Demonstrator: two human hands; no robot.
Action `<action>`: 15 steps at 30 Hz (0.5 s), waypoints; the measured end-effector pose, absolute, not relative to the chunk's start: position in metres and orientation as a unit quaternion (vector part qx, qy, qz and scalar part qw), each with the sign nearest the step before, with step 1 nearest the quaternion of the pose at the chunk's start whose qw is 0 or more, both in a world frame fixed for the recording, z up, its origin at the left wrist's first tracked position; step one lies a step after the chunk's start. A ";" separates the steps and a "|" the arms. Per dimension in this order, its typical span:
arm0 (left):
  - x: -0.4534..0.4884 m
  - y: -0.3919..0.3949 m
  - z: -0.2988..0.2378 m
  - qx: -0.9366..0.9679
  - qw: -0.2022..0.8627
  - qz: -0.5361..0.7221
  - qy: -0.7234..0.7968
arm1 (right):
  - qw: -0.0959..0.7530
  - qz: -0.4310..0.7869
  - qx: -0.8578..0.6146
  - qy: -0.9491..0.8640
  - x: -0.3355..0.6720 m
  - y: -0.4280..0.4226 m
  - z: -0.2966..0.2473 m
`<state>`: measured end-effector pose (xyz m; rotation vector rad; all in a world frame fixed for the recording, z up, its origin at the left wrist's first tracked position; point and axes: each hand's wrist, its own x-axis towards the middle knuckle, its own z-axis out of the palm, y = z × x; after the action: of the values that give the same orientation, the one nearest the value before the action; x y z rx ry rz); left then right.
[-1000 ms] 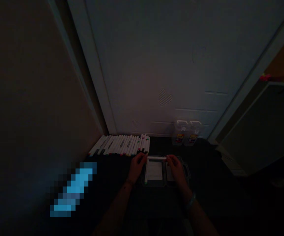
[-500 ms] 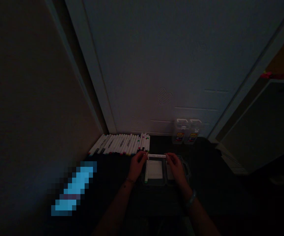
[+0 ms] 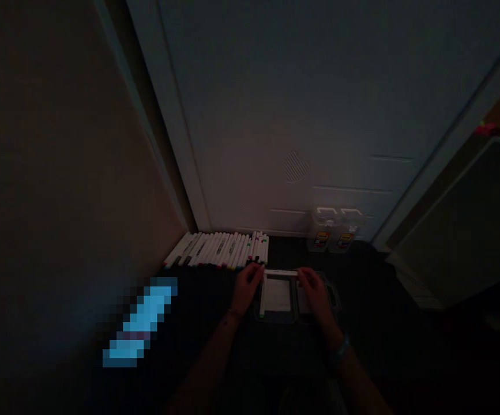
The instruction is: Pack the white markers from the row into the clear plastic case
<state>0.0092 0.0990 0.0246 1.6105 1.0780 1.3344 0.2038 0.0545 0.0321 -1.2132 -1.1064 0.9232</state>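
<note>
Pretty tight up front: the row of markers (image 3: 219, 251) lies along the foot of the door (image 3: 301, 115), just behind the case (image 3: 295, 314). Two small clear containers (image 3: 336, 233) stand against the door further right, leaving one narrow strip of floor (image 3: 286, 251) between them. The wall (image 3: 59, 173) shuts off the left and a dark cabinet (image 3: 461, 230) the right; the floor right of the case looks open.

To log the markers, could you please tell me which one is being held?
The crosswise marker over the case, held between left hand and right hand; the others lie unheld.
</note>
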 end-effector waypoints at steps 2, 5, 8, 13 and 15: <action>0.009 0.099 0.025 0.633 0.382 0.524 0.422 | 0.582 0.394 -0.526 -0.479 0.203 0.054 0.034; 0.010 0.098 0.026 0.629 0.385 0.529 0.420 | 0.579 0.391 -0.523 -0.488 0.203 0.053 0.036; 0.011 0.098 0.025 0.621 0.389 0.534 0.421 | 0.578 0.393 -0.521 -0.489 0.204 0.052 0.037; 0.011 0.098 0.025 0.620 0.397 0.530 0.421 | 0.575 0.395 -0.525 -0.487 0.205 0.052 0.034; 0.011 0.097 0.026 0.621 0.399 0.528 0.420 | 0.574 0.392 -0.529 -0.487 0.205 0.052 0.034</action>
<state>0.0106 0.0971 0.0263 1.5707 1.0636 1.3353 0.2047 0.0524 0.0338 -1.2398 -1.1424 0.9179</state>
